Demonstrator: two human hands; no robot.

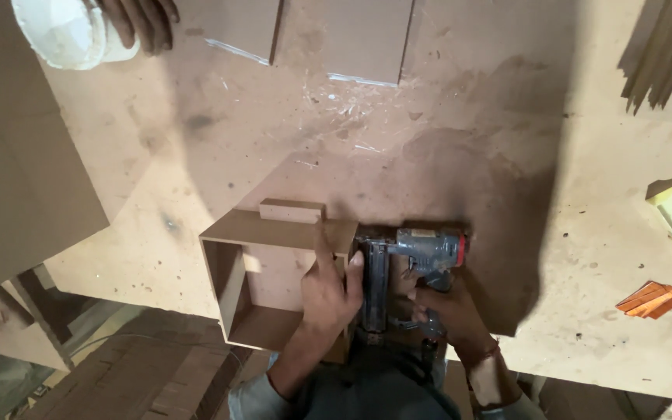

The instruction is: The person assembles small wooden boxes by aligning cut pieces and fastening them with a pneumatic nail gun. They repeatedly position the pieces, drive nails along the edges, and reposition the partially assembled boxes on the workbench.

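The left hand (328,292) lies palm down on the right wall of an open wooden box (274,272), fingers stretched flat and together, the thumb raised against the nail gun (406,268). The right hand (449,315) is wrapped tight round the gun's grip, its wrist wearing a thread band. The gun's nose presses against the box's right side. The box stands at the near edge of the surface (507,117), with one small block (292,210) touching its far wall. Two flat boards (344,39) lie at the far edge. Another person's hand (138,22) rests beside a white tub (68,33) at far left. One orange strip stack (651,298) lies at right.
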